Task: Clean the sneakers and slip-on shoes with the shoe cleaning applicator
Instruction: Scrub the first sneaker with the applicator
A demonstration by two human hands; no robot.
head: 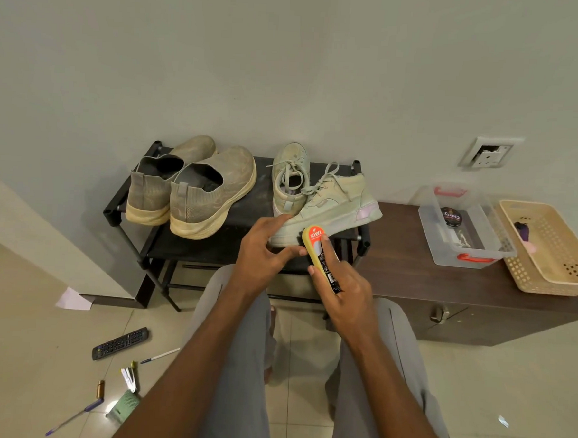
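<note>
Clear lidless box [447,240] holding polish tin [451,217], beige basket [546,265], right hand [347,289] gripping yellow applicator [319,250], left hand [266,247] fingers extended touching sneaker [331,211]

Dim, soft greenish indoor light; sharp centre, wide-angle bending at edges.

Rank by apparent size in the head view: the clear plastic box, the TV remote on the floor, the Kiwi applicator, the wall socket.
1. Clear plastic box, largest.
2. TV remote and Kiwi applicator: look alike in length; fingers hide part of the applicator, so no ranking.
3. Wall socket, smallest, though it sits farthest away.
</note>
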